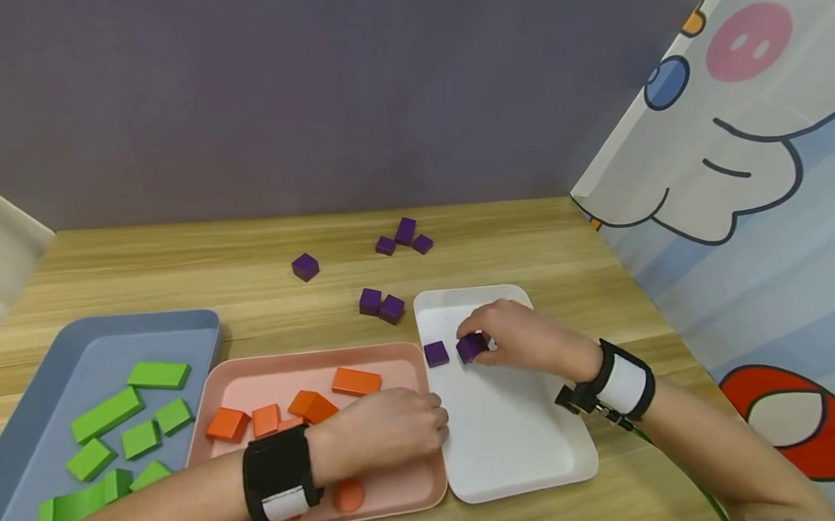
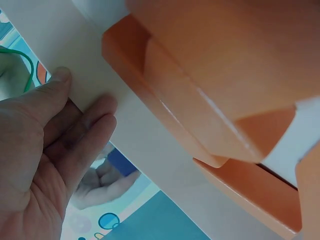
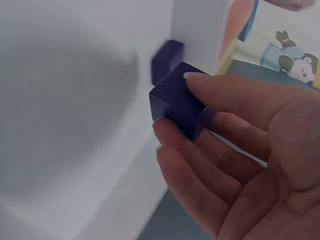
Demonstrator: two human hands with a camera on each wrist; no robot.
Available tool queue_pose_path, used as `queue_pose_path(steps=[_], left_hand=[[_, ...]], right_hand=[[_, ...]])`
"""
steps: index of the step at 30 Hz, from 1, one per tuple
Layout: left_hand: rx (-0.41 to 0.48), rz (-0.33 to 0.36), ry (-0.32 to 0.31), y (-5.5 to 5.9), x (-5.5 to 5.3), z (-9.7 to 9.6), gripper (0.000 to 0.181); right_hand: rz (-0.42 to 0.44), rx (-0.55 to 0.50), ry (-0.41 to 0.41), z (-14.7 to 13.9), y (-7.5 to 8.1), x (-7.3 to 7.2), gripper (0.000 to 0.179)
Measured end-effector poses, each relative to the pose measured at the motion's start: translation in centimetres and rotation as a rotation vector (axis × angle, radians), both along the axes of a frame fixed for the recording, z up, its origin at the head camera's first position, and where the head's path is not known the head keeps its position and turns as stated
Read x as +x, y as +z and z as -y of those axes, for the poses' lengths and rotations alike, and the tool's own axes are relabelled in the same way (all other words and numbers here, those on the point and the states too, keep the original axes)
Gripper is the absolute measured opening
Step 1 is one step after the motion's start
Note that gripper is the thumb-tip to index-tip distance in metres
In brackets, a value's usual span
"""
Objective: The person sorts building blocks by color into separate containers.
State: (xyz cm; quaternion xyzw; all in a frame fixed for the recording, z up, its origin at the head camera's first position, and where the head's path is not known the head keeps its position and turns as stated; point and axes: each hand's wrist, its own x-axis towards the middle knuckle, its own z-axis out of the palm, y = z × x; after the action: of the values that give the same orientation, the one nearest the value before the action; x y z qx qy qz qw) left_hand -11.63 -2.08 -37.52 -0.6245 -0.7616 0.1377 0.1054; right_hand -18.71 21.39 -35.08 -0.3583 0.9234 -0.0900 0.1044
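Observation:
My right hand (image 1: 517,334) pinches a purple cube (image 1: 470,347) between thumb and fingers over the white tray (image 1: 520,460). Just left of it, another purple block (image 1: 435,354) lies in that tray, by its left wall. In the right wrist view, the gripped cube (image 3: 179,100) appears tilted, with the thumb on one face. My left hand (image 1: 384,435) hovers or rests at the right rim of the pink tray (image 1: 253,367), fingers loosely curled. The left wrist view shows the left hand's fingertips (image 2: 104,107) near that rim, with no block between them; contact is hard to tell.
Orange blocks (image 1: 356,382) lie in the pink tray. A blue-grey tray (image 1: 137,324) at left holds several green blocks (image 1: 107,414). Beyond the trays, more purple blocks (image 1: 370,301) are scattered on the wooden table (image 1: 530,243). A grey panel (image 1: 310,101) stands behind, a printed curtain (image 1: 765,274) at right.

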Motion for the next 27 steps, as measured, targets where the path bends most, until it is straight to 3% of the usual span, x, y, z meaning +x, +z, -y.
queue_pose_path(steps=[7,11,19,27], left_hand=[[-0.005,-0.012,-0.013,-0.2,-0.1,-0.1,0.011],[-0.006,0.003,-0.004,-0.1,-0.1,-0.1,0.011],[-0.013,0.066,0.019,0.1,-0.1,-0.1,0.01],[-0.002,-0.011,-0.01,-0.3,-0.1,-0.1,0.011]], right_hand=[[0.019,-0.033,0.029,0.2,-1.8,0.1,0.025],[0.012,-0.028,0.049,0.5,-2.0,0.1,0.022],[0.016,0.041,-0.014,1.7,0.3,-1.0,0.03],[-0.13,-0.056,-0.006,4.6,1.9,-3.2,0.028]])
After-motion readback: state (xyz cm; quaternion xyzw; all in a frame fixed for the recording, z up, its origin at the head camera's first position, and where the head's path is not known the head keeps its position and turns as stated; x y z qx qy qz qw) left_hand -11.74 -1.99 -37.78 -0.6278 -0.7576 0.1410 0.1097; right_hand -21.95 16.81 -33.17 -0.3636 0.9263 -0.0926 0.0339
